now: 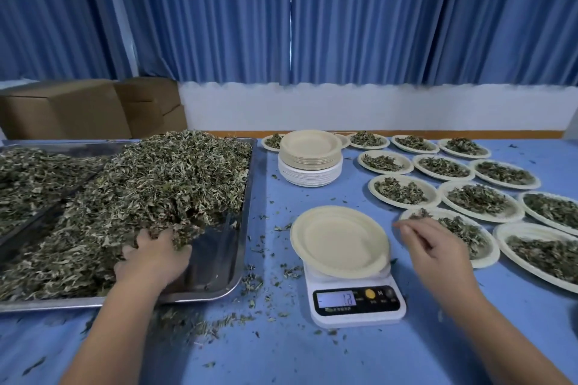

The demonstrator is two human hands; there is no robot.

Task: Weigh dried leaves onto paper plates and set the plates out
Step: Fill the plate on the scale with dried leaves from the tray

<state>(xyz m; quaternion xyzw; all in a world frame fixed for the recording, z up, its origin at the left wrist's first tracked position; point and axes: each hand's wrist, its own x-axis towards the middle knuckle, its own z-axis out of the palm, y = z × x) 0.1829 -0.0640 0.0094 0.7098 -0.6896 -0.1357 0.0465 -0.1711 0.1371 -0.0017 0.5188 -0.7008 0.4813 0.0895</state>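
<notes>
Forearms nearest me: both stretch in over the near edge of the table (281, 353). My left hand (153, 255) is dug into the leaves (156, 184) at the near right corner of the tray (219, 287), fingers curled round a clump. My right hand (438, 250) hovers loosely open, holding nothing I can make out, over the nearest of the filled plates (478, 200), just right of the scale (356, 303).

An empty plate (339, 241) sits on the scale by the near edge, between tray and filled plates. The spare stack (309, 159) stands toward the far edge.

Risks as I judge them:

- The handful must cross bare table between tray and plate. Dry, loose leaves would shed on the way, and crumbs (250, 281) lie there now.
- The plate overhangs the scale on all sides and is light. A heavy drop near its rim, or a brush from my right hand, could tip or slide it.
- The display (334, 298) shows digits I cannot read surely. If it is not zeroed with the plate on, the portion will be off.
- My right wrist hangs above a filled plate, so lowering it carelessly would scatter a weighed portion.
</notes>
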